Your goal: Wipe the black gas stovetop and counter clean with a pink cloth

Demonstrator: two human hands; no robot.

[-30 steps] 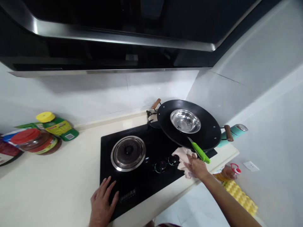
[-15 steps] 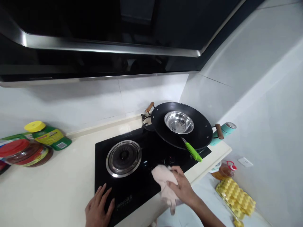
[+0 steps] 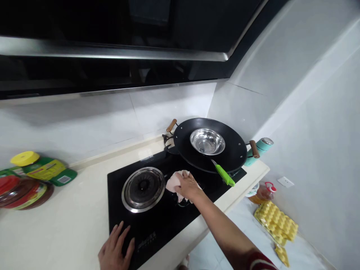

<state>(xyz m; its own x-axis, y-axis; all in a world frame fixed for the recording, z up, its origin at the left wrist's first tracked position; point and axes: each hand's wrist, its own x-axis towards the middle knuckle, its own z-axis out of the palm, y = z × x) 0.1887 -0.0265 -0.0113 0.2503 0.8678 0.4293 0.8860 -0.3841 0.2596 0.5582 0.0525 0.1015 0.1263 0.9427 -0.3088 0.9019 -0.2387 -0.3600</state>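
Observation:
Under my right hand [image 3: 188, 186], a pale pink cloth [image 3: 172, 183] is pressed against the black glass cooktop [image 3: 163, 221], just right of the round burner [image 3: 143, 189]. My fingers are bent over the cloth and hold it. At the cooktop's front left corner rests my left hand [image 3: 116, 247], fingers spread and holding nothing. A black wok [image 3: 234, 150] sits over the right side, with a shiny metal bowl [image 3: 207, 141] inside it. From beneath the bowl a utensil's bright green handle [image 3: 225, 175] sticks out over the wok's rim toward me.
A range hood [image 3: 112, 52] hangs low above. On the left counter stand a green bottle with a yellow cap [image 3: 50, 170] and a red-lidded jar [image 3: 25, 193]. A teal flask [image 3: 258, 150] is behind the wok's right handle. Yellow egg trays [image 3: 277, 221] lie on the floor.
My right hand has carried the cloth from the cooktop's front edge inward and left, and now presses it down on the glass. My left hand stays at the corner. The view has shifted slightly.

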